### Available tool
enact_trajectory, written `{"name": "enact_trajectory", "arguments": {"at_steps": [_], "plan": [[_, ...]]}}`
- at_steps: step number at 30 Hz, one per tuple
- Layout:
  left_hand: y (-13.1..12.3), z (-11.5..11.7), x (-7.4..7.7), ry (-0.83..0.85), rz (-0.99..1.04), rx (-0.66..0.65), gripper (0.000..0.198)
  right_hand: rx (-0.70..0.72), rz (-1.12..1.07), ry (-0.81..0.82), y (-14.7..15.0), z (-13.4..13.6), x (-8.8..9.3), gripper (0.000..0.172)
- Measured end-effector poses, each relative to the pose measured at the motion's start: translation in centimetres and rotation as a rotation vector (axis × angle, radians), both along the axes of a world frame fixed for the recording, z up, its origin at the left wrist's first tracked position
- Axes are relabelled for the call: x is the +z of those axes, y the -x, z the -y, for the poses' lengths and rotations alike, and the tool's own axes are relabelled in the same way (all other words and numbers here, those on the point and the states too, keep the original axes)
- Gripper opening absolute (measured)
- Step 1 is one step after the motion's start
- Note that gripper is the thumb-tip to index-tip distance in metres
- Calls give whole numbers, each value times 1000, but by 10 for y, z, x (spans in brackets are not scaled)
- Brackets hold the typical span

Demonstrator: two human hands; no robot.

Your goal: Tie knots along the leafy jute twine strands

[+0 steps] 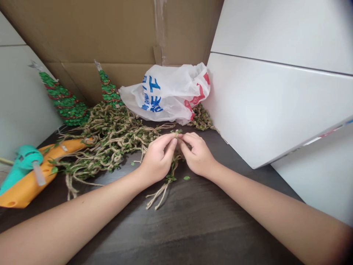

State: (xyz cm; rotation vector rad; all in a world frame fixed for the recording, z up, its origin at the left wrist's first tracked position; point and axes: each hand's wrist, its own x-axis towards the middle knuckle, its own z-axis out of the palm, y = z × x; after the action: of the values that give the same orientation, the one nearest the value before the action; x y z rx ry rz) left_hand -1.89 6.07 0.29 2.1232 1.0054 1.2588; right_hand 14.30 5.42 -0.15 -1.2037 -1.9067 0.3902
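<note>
Jute twine strand (164, 188) with small green leaves: top end is pinched between both hands, just above the dark table (198, 224), centre of view. Left hand (156, 159) and right hand (199, 155) meet fingertip to fingertip. Each grip is closed on the same short knotted bit of twine, and both are equally near it. From the grips the strand drops toward the person and slightly left. Its long axis is roughly near-far, and the frayed tail points at the person and lies on the table. A loose leaf (186, 178) sits just beside the right hand. Left of the hands is a heap of leafy twine (110, 136), touching an orange-and-teal glue gun (26, 176). Behind are two green sequin cones (66, 103), a white plastic bag (168, 94) and a cardboard box (110, 33). A white panel (270, 110) stands to the right.
</note>
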Motion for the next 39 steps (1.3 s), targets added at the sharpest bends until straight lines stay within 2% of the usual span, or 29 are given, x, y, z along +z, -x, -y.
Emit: {"name": "enact_trajectory", "arguments": {"at_steps": [5, 12, 16, 20, 24, 29, 32, 37, 39], "plan": [[1, 1, 3, -7, -22, 75, 21, 19, 4, -10, 1, 2, 2, 20], [1, 5, 7, 48, -88, -58, 32, 100, 12, -6, 1, 2, 1, 21], [0, 3, 6, 26, -130, -33, 34, 105, -19, -9, 1, 1, 2, 26], [-1, 2, 7, 7, -201, -27, 32, 168, -59, -2, 1, 1, 3, 26], [-1, 2, 7, -23, -210, 28, 28, 188, -112, -8, -2, 1, 3, 31], [0, 1, 6, -43, -225, 125, 26, 41, -324, -5, -3, 1, 3, 45], [0, 1, 5, -38, -216, 112, 25, -67, -427, 15, -2, 1, 3, 52], [1, -3, 1, -69, -136, 142, 14, -210, -490, 15, -3, -2, 1, 55], [1, -5, -1, -106, -109, 167, 15, -232, -445, 24, -4, -4, -1, 53]]}}
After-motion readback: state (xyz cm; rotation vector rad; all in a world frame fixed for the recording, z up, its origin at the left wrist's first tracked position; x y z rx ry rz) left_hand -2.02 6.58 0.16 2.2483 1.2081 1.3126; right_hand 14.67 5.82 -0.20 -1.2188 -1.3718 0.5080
